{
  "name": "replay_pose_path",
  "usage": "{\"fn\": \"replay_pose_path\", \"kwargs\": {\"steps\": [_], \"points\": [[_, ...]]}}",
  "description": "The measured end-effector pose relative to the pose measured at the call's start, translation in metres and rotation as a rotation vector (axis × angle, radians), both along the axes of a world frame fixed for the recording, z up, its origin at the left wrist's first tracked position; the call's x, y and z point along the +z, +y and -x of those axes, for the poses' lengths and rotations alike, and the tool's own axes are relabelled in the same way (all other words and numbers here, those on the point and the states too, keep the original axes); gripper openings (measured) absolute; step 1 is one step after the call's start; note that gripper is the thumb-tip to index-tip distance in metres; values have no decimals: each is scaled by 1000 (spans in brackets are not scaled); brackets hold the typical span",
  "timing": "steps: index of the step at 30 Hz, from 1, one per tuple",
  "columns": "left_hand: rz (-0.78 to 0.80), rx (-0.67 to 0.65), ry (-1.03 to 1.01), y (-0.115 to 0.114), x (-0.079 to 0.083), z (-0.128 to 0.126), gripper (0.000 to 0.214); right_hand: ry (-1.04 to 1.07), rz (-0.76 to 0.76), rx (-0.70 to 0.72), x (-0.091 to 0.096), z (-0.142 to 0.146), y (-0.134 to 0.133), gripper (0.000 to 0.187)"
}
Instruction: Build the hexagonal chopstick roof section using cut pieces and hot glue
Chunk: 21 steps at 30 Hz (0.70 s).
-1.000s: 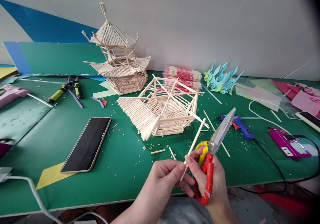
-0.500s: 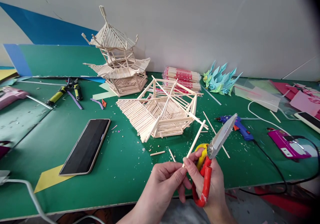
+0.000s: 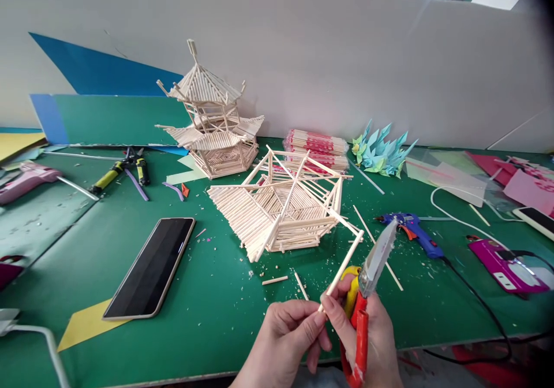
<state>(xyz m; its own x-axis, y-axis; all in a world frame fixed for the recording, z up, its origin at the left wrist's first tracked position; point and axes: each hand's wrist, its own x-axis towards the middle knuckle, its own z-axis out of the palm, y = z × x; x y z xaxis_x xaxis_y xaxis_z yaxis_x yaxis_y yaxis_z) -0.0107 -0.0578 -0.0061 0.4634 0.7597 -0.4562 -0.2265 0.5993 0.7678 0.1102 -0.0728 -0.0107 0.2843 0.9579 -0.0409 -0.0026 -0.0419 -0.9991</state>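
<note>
My left hand (image 3: 291, 335) is closed, pinching the lower end of a thin wooden stick (image 3: 348, 262) between thumb and fingertips. My right hand (image 3: 377, 333) is wrapped around a pair of scissors (image 3: 381, 255) with red and yellow handles, blades up. Its thumb and finger also touch the stick near its lower end. Just beyond the hands stands a six-sided stick frame (image 3: 298, 226) with one roof panel covered in sticks on its left. The held stick's upper end overlaps a projecting corner of this frame; whether they touch, I cannot tell.
Behind stands a two-tiered stick pagoda (image 3: 212, 137), beside wrapped stick bundles (image 3: 315, 142) and blue folded paper (image 3: 381, 151). Right lie a blue glue gun (image 3: 413, 232) and a magenta box (image 3: 504, 267). Left are a phone (image 3: 149, 267), pliers (image 3: 108, 177) and a pink glue gun (image 3: 30, 180).
The head view has tilted up slightly, so the table's things sit lower in the picture. Both hands keep their hold on stick and scissors, with little visible shift.
</note>
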Motion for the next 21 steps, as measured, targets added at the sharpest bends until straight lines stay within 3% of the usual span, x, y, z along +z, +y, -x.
{"fn": "replay_pose_path", "kwargs": {"steps": [9,16,21], "points": [[-33,37,21,1,-3,0,44,-12,58,13,-11,0,-4,23],[-76,31,15,3,7,-1,40,-33,84,50,-4,3,-3,23],[-77,50,33,3,-1,-2,42,-25,84,53,1,5,-1,22]]}}
